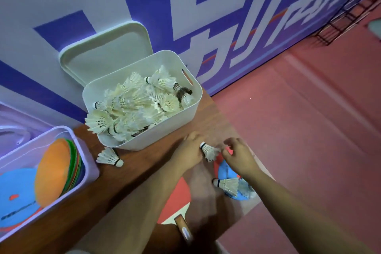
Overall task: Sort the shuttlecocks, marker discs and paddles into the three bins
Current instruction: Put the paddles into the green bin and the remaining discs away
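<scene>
The shuttlecock (209,151) being sorted is low in the middle of the frame, just over the brown table (140,163), between the two hands. The left hand (188,151) pinches it at the round cork end. The right hand (240,158) is just beside the feathers with its fingers curled. It is not clear if that hand touches them.

Just above, in the middle of the frame, stands the white bin (156,139), heaped with shuttlecocks. Some poke over its front left rim. Its lid (105,51) leans on the wall behind it.

The step looks like putting this shuttlecock into that bin. To do it well, the person should hold the cork and not squash the thin feathers. It should go toward the back right, where the heap is lower, so nothing rolls off the front.

More things wait. A loose shuttlecock (109,158) lies left of the hands. Another shuttlecock (226,185) lies below the right hand on a blue flat thing (225,171). A red paddle (177,198) lies under the left arm. At the left edge, a clear bin (88,169) holds marker discs (55,171).
</scene>
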Action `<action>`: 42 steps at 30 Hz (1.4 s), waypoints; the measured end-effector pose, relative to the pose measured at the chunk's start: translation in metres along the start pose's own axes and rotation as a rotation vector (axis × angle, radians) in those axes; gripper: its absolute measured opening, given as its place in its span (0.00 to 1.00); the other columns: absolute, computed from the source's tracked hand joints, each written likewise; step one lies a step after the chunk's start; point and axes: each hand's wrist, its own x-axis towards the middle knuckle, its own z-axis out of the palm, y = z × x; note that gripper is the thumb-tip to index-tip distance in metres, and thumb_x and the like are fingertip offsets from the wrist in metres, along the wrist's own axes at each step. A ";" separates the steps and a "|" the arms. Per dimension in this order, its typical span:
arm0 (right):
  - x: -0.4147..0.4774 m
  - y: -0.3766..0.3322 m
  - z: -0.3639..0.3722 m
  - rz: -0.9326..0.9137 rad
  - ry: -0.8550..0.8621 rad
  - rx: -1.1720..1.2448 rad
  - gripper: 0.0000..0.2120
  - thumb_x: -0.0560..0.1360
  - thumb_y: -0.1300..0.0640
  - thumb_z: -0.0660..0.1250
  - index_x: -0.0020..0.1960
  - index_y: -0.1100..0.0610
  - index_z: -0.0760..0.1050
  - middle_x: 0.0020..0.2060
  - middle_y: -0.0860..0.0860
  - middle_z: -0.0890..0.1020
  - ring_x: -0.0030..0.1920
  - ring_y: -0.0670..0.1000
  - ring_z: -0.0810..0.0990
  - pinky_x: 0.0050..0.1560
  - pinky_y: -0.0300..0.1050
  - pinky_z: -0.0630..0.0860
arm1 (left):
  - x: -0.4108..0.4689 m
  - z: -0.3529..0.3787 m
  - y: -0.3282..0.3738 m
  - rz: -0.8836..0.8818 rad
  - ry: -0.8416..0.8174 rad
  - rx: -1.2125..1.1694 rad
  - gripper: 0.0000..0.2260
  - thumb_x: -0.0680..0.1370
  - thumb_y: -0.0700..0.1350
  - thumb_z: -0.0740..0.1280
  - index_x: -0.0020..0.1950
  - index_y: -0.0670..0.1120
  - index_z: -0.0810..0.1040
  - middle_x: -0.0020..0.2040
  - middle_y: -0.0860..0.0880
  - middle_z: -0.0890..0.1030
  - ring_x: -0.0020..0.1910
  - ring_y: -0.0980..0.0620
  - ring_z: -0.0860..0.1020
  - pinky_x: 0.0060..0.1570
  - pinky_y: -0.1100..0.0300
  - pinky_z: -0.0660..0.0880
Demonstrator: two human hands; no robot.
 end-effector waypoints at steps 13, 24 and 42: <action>-0.076 0.085 -0.007 0.237 0.086 0.061 0.24 0.75 0.47 0.67 0.68 0.55 0.70 0.61 0.54 0.71 0.61 0.55 0.74 0.60 0.45 0.68 | -0.017 0.056 -0.022 -0.114 0.157 -0.030 0.18 0.72 0.41 0.73 0.59 0.44 0.72 0.55 0.43 0.79 0.56 0.41 0.76 0.53 0.50 0.72; -0.083 0.088 0.022 0.300 0.143 0.099 0.14 0.77 0.59 0.62 0.63 0.55 0.71 0.55 0.55 0.73 0.49 0.58 0.78 0.49 0.48 0.75 | -0.054 0.062 -0.021 -0.067 0.178 -0.287 0.27 0.71 0.37 0.73 0.69 0.47 0.70 0.60 0.50 0.75 0.62 0.49 0.74 0.63 0.53 0.72; -0.057 -0.003 -0.004 0.173 -0.018 0.968 0.25 0.74 0.62 0.69 0.67 0.43 0.72 0.43 0.55 0.80 0.41 0.52 0.82 0.47 0.43 0.79 | -0.068 0.028 0.006 -0.018 -0.058 -0.462 0.20 0.71 0.48 0.70 0.63 0.57 0.75 0.58 0.61 0.76 0.59 0.63 0.74 0.59 0.65 0.72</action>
